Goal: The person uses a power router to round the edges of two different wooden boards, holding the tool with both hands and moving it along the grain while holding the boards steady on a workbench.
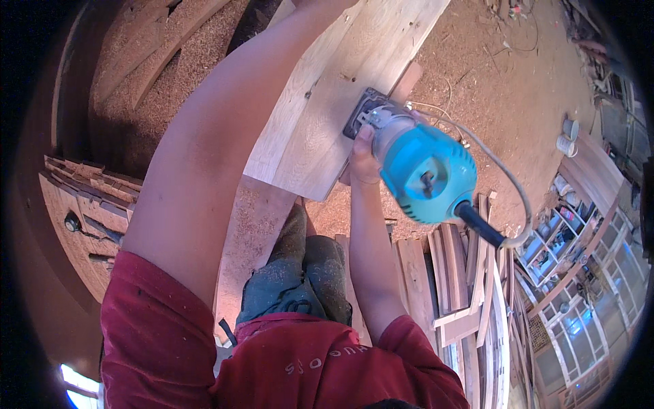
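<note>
A teal trim router [432, 167] is held in my right hand [364, 162], my thumb pressed against the housing just behind its base. The tool lies tilted, its dark square base [355, 114] against the right edge of a pale wooden board [310, 129]. The bit is hidden. From the rear end of the router a grey cord [507, 174] loops back past the far side of its base. My left arm [204, 157] stretches across the board's left side to the upper edge of the view; the hand itself is cut off there.
Sawdust and shavings cover the floor [490, 88]. Wooden strips [443, 273] are stacked by my right elbow. Pale lattice frames [575, 313] stand at the far right. Tools lie on a wooden surface [88, 225] at the left. Curved timber pieces [163, 61] rest at the upper left.
</note>
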`<control>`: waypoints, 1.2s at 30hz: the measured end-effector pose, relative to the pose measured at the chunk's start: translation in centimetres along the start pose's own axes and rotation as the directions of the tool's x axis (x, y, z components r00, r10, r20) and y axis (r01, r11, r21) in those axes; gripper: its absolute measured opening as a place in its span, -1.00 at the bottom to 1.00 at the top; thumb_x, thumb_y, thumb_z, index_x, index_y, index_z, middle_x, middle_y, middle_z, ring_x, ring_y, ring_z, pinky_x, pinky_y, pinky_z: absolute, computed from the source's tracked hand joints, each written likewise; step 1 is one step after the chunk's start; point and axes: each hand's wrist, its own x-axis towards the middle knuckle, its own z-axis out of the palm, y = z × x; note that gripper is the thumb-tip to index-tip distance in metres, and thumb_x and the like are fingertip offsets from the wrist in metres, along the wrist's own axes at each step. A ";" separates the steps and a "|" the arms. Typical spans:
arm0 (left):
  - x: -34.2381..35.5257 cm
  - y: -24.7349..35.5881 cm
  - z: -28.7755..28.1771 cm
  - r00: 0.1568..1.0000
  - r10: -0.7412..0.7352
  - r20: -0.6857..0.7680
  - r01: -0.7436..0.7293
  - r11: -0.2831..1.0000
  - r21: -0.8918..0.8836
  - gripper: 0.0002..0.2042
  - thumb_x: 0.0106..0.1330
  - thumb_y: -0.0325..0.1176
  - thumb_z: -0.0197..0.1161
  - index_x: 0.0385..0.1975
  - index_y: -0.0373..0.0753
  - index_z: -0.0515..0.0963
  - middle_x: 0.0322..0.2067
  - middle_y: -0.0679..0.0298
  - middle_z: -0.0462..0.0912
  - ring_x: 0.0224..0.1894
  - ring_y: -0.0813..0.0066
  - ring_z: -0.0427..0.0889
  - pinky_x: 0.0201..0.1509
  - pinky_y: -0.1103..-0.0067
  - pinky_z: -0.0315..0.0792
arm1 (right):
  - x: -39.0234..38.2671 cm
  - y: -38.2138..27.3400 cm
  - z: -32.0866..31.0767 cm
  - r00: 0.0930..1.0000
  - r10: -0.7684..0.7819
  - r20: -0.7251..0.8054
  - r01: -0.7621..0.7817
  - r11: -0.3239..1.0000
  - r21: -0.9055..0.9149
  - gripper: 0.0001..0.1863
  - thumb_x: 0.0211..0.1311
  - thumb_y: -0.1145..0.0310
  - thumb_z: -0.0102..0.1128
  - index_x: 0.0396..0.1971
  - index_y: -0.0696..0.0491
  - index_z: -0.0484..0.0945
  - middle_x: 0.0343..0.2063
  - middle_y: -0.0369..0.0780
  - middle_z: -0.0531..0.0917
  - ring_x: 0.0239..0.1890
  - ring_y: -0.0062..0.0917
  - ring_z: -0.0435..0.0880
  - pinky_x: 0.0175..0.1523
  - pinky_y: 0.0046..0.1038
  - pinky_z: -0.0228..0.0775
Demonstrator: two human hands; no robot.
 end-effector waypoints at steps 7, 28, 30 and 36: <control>0.1 -0.1 -0.8 0.998 0.020 0.052 -0.019 1.000 -0.025 -0.14 0.38 0.28 0.11 0.42 -0.36 0.24 -0.01 -0.15 0.60 -0.07 -0.08 0.70 -0.06 0.13 0.60 | 5.1 -1.0 3.0 1.000 -0.013 -0.021 0.012 0.999 -0.038 0.04 0.13 0.40 0.51 0.45 0.20 -0.07 0.37 0.05 0.27 0.37 -0.15 0.36 0.45 -0.13 0.30; 0.6 -0.1 -0.5 0.996 0.042 0.074 -0.045 0.998 0.049 -0.11 0.37 0.29 0.12 0.45 -0.37 0.21 0.02 -0.06 0.55 -0.04 -0.02 0.69 -0.10 0.19 0.63 | 21.9 5.4 9.1 0.966 -0.128 -0.223 0.182 0.953 0.244 -0.10 0.02 0.28 0.61 0.25 0.32 0.23 0.09 0.00 0.56 0.04 -0.29 0.64 0.14 -0.28 0.58; 0.7 0.2 -0.6 0.995 0.021 0.094 -0.026 0.998 0.056 -0.12 0.38 0.29 0.10 0.46 -0.36 0.20 0.05 -0.07 0.54 -0.02 -0.01 0.68 -0.09 0.20 0.62 | 22.7 5.5 9.8 0.957 -0.119 -0.263 0.200 0.930 0.309 -0.06 0.02 0.26 0.63 0.27 0.32 0.20 0.12 0.00 0.53 0.10 -0.28 0.60 0.20 -0.26 0.53; 0.9 0.8 0.7 1.000 0.007 -0.008 -0.006 0.994 0.105 -0.17 0.39 0.31 0.09 0.43 -0.28 0.28 -0.03 -0.01 0.59 -0.10 0.02 0.72 -0.14 0.20 0.62 | 23.6 7.2 7.6 0.958 -0.273 -0.081 0.284 0.942 0.179 0.09 -0.06 0.16 0.68 0.31 0.34 0.12 0.25 0.04 0.38 0.25 -0.24 0.45 0.38 -0.23 0.28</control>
